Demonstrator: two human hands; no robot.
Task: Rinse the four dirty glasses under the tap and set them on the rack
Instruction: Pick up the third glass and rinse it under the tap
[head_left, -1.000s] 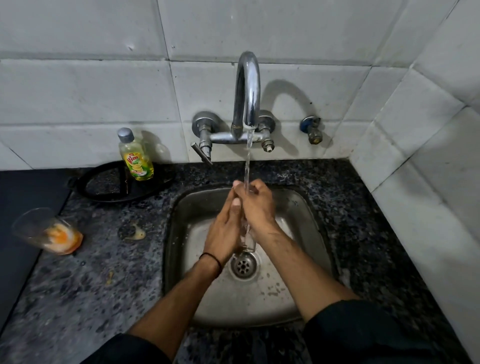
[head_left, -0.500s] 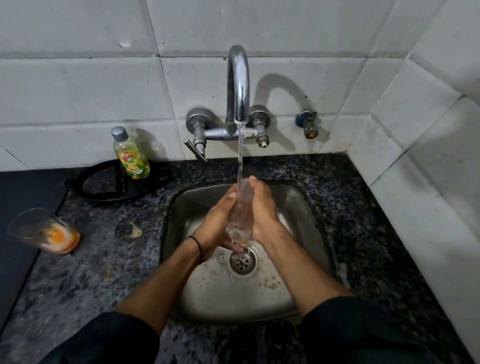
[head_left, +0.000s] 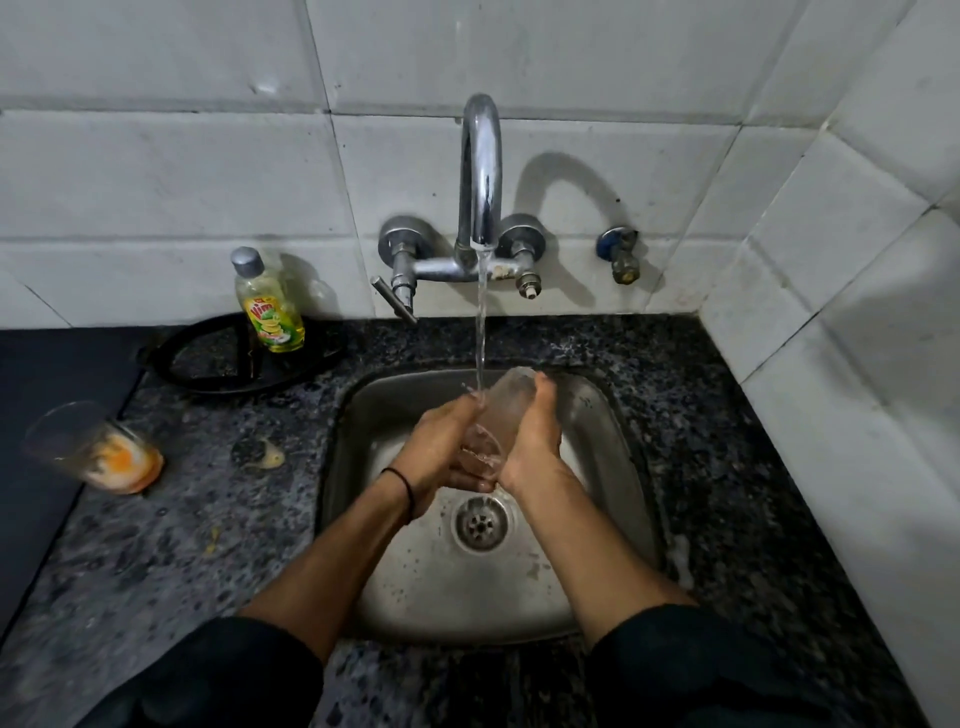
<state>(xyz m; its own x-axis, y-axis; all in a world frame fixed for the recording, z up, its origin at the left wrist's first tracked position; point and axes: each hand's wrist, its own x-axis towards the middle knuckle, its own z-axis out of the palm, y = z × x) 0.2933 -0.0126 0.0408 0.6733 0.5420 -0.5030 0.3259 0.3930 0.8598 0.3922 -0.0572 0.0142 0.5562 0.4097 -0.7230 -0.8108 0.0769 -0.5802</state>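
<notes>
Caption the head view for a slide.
Both hands, left hand and right hand, hold a clear glass under the running tap.

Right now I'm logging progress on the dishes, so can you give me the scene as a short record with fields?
tap: running, stream falling onto the glass
glass in hands: clear, tilted, over the sink
left hand: grip on the glass's left side
right hand: grip on its right side
dirty glass: on the counter at left, tilted, orange residue inside
soap bottle: upright behind the sink, left of the tap
rack: not in view
</notes>
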